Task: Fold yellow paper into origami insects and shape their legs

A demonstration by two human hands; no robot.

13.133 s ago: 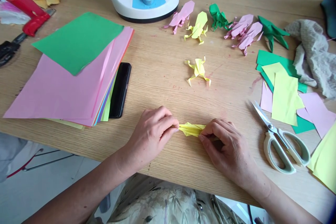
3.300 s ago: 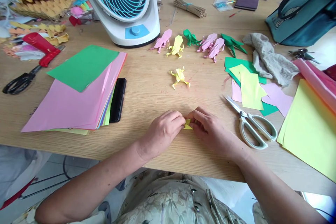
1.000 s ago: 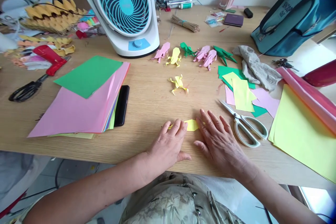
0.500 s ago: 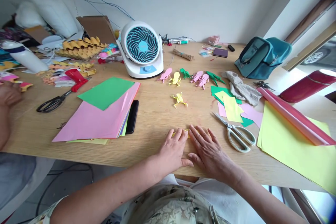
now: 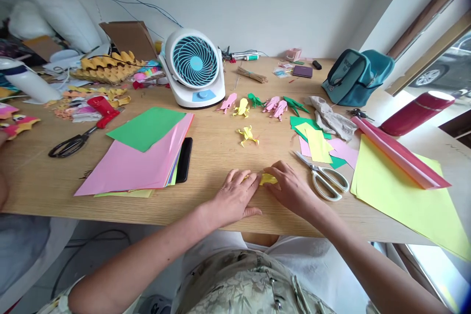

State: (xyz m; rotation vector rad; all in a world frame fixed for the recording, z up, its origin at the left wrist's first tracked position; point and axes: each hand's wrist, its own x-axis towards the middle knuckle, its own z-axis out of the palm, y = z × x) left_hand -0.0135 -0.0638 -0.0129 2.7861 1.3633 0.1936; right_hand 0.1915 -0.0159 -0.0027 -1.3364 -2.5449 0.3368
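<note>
A small folded piece of yellow paper [image 5: 268, 179] lies on the table close to its front edge, mostly covered by my hands. My left hand [image 5: 235, 195] rests flat over its left part, fingers outstretched and thumb apart. The bent fingers and thumb of my right hand [image 5: 289, 186] close on its right end. Just beyond, a yellow origami frog [image 5: 248, 135] stands with legs spread. Farther back is a row of folded paper frogs, among them a pink one [image 5: 228, 102], a yellow one [image 5: 242, 108] and a green one [image 5: 254, 100].
White-handled scissors [image 5: 327, 182] lie right of my right hand, beside paper scraps [image 5: 318, 145] and yellow sheets [image 5: 401, 196]. On the left are stacked coloured sheets [image 5: 128, 167], a black phone [image 5: 184, 159] and black-handled scissors [image 5: 71, 146]. A fan [image 5: 195, 66] stands behind. Another person's arm [image 5: 3, 181] shows far left.
My right hand has gone from lying flat to bending its fingers around the paper's right end. More of the yellow paper shows. My left hand stays flat. The whole view has shifted slightly.
</note>
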